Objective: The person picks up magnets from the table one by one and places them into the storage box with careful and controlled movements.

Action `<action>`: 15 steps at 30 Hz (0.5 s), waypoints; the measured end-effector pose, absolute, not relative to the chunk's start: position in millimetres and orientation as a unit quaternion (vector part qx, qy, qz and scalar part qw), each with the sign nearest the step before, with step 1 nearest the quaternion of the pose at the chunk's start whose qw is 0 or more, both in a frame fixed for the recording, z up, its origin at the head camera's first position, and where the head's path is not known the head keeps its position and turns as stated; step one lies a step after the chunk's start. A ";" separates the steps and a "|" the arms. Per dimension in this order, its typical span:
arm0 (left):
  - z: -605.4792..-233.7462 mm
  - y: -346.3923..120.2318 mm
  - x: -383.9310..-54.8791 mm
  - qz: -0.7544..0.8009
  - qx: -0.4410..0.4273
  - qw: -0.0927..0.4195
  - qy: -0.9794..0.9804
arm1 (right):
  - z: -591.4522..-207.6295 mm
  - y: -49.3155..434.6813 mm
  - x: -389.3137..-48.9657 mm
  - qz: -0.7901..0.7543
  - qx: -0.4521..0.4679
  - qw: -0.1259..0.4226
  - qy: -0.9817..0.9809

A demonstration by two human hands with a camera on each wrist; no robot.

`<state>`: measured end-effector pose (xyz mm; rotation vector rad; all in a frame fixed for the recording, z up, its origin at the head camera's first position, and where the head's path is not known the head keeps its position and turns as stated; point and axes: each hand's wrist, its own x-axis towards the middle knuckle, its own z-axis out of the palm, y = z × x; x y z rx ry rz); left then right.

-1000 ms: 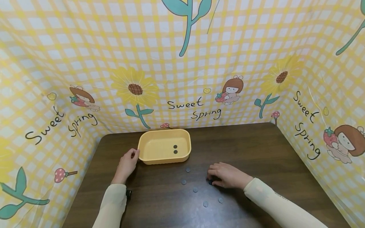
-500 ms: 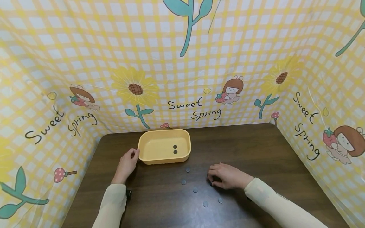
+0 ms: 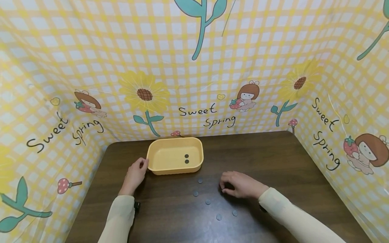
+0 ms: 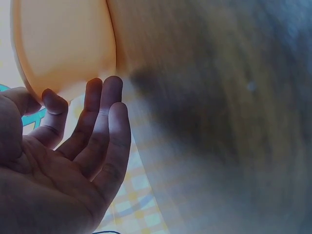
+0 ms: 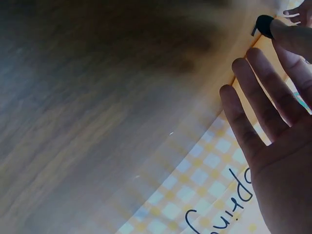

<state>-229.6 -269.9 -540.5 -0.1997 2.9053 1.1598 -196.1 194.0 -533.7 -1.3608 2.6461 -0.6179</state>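
Observation:
A shallow yellow plastic basin [image 3: 174,171] stands near the back of the table. My left hand [image 3: 136,172] is at its left end. In the left wrist view the thumb and index finger pinch the basin's rim [image 4: 35,95], the other fingers extended beside it. Right of the basin, my right hand [image 3: 243,184] is above the table. A small dark round disc [image 5: 264,26] shows between its thumb and index finger in the right wrist view; the head view hides it. Two similar dark discs [image 3: 186,156] lie in the basin.
Several flat grey discs [image 3: 208,202] lie scattered on the dark wooden table [image 3: 258,152] between the hands and toward the front. A yellow checked cloth [image 3: 194,77] printed with sunflowers surrounds the table at the back and sides.
My right hand has picked up the dark disc from the table and risen slightly. The left hand and the basin have stayed in place.

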 end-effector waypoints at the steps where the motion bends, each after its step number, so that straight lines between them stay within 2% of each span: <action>1: -540.5 -270.0 -229.5 0.369 -0.063 0.003 0.927 | -533.7 193.4 -197.2 -0.205 -0.444 0.049 0.871; 15: -539.2 -269.9 -229.2 0.372 -0.065 0.008 0.926 | -530.0 181.6 -210.8 -0.233 -0.424 0.038 0.874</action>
